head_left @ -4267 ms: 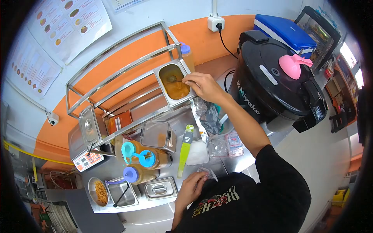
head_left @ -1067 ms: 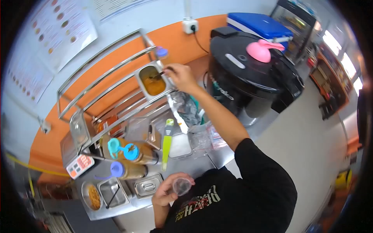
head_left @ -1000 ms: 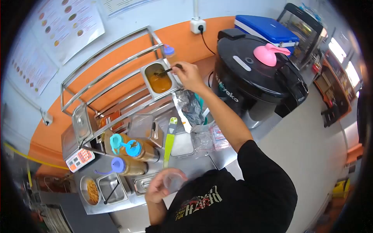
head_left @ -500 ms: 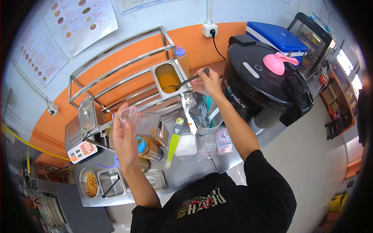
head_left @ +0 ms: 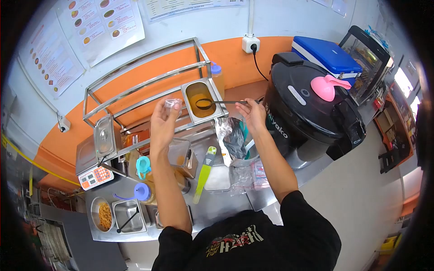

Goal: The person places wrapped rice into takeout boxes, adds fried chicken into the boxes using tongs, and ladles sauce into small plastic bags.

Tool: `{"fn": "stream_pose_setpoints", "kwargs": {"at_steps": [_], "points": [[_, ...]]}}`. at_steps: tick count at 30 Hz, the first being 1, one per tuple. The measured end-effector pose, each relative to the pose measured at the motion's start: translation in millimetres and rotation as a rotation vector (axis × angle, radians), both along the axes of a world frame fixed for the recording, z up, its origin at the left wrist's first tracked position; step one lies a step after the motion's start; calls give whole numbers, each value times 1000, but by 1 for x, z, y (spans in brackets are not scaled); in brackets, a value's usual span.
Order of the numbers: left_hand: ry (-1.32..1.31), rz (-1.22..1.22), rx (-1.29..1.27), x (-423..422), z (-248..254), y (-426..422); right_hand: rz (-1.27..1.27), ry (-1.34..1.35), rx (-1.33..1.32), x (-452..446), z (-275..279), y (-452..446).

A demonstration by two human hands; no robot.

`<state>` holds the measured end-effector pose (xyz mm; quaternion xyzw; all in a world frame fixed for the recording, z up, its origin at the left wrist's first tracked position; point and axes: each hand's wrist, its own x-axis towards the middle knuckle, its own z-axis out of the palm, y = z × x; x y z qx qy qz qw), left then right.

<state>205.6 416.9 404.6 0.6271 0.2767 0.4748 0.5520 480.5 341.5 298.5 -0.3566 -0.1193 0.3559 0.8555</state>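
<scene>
A small clear plastic cup point(head_left: 173, 106) is gripped in my left hand point(head_left: 163, 122), held up just left of the deep metal pan point(head_left: 195, 118). Orange-yellow sauce point(head_left: 197, 98) lies in that pan, which sits in the steel rack. My right hand point(head_left: 253, 113) holds a black ladle point(head_left: 221, 102) by its handle. The ladle's bowl is over the sauce inside the pan; whether it carries sauce I cannot tell.
At right stands a large black Miyako cooker point(head_left: 312, 104) with a pink scoop point(head_left: 325, 86) on its lid. A green-handled utensil point(head_left: 205, 174), purple-topped bottle point(head_left: 142, 192), lidded container point(head_left: 183, 156), kitchen scale point(head_left: 96, 177) and bowl of fried bits point(head_left: 105, 214) occupy the counter.
My left hand has moved up and right with the cup, closer to the pan. The ladle now lies nearly level, its bowl lifted from the sauce, and my right hand is lower.
</scene>
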Motion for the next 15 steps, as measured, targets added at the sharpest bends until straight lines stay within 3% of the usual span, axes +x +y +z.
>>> {"fn": "stream_pose_setpoints", "kwargs": {"at_steps": [6, 15], "points": [[175, -127, 10, 15, -31, 45, -29, -4, 5, 10, 2, 3], [387, -277, 29, 23, -38, 78, -71, 12, 25, 10, 9, 2]]}}
